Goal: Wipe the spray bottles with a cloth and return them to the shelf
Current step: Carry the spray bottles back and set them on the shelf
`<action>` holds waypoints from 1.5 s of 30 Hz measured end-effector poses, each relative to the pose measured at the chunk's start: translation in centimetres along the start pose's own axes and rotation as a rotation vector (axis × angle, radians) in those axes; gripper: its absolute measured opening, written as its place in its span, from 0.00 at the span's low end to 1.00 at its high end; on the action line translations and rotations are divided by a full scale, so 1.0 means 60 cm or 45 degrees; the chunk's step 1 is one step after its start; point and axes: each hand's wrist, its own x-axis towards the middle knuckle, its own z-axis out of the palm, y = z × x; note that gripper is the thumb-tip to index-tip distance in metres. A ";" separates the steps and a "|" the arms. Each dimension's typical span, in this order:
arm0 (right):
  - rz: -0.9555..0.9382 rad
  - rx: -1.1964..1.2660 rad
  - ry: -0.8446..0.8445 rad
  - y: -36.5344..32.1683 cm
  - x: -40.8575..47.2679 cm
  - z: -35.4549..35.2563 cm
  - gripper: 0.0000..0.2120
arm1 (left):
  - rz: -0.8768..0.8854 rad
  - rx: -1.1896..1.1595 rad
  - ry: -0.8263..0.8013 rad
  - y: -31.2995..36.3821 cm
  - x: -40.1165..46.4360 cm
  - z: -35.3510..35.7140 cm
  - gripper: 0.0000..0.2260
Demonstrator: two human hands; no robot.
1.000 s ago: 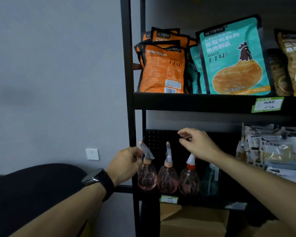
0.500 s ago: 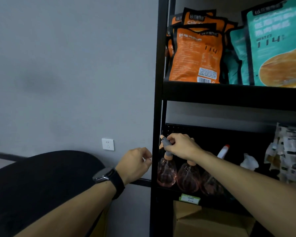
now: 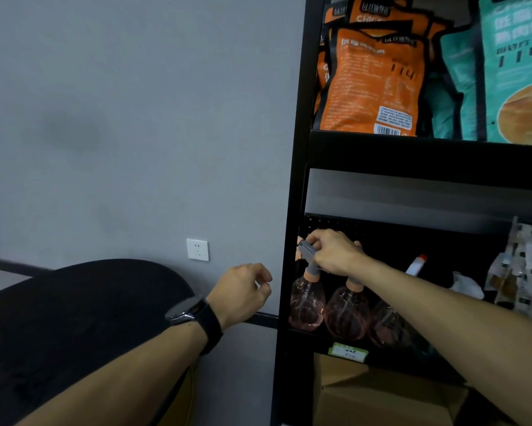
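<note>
The right hand [image 3: 332, 252] reaches into the black shelf [image 3: 292, 210] and grips the grey spray head of the leftmost bottle [image 3: 307, 305], fingers curled round the head; that bottle, pink and clear with an orange collar, stands on the lower board just inside the shelf's left post. A second pink bottle [image 3: 346, 313] stands just beside it, deeper along the board, its top hidden behind the right wrist; a third [image 3: 387, 325] shows only partly under the forearm; a white nozzle with a red tip [image 3: 415, 265] rises behind the arm. The left hand [image 3: 243, 290] hangs outside the shelf, just left of the post, fingers loosely curled and holding nothing; a dark watch [image 3: 194, 312] sits on its wrist. On the board above stand orange packets [image 3: 372, 84] and teal packets [image 3: 513, 72]; a green label [image 3: 347, 352] is stuck to the lower board's front edge, under the bottles; a cardboard box [image 3: 381, 398] lies below the shelf board. Left of the shelf, a white socket [image 3: 197, 249] sits on the grey wall, above a black rounded surface [image 3: 74, 318].
</note>
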 end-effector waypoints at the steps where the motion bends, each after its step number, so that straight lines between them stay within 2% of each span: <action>1: -0.007 0.007 0.004 -0.001 -0.001 0.000 0.12 | 0.000 -0.001 0.002 0.000 -0.001 -0.001 0.11; 15: -0.128 -0.081 -0.034 -0.005 0.004 -0.009 0.16 | -0.021 0.000 0.025 -0.007 -0.007 -0.016 0.11; 19: -0.170 -0.142 -0.054 -0.008 0.003 -0.014 0.12 | -0.024 0.002 0.016 -0.009 -0.006 -0.017 0.11; 38: -0.331 -0.255 -0.022 0.009 0.011 -0.015 0.08 | -0.031 0.002 -0.031 -0.008 -0.001 -0.010 0.11; 45: -0.389 -0.304 -0.047 0.003 -0.003 -0.016 0.03 | -0.034 -0.022 -0.022 -0.005 -0.001 -0.007 0.10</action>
